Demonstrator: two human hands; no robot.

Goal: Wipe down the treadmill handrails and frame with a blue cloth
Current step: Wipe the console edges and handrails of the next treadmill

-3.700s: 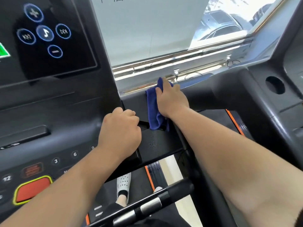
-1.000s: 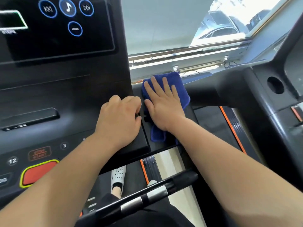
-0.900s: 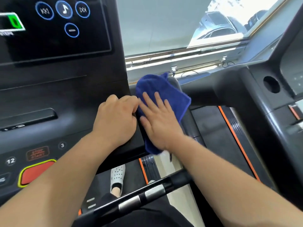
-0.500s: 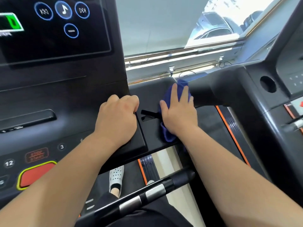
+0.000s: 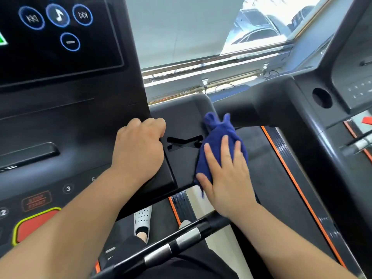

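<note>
**Blue cloth pressed flat on the treadmill's side panel**

Blue cloth (image 5: 218,137) lies bunched on the black side panel (image 5: 181,115), just right of the console (image 5: 80,121) and at the panel's right edge. The right hand (image 5: 227,178) rests on it palm down with fingers straight and spread, grasping nothing. That flat hold likely spreads the pressure across the fabric as it wipes. The left hand (image 5: 138,150) has its fingers curled over the console's right edge, probably to steady the body during the reach. Counted: one cloth, two hands, one handrail (image 5: 161,253) lying untouched across the near foreground with two silver bands, and one white shoe (image 5: 143,220) plainly visible below it.
</note>
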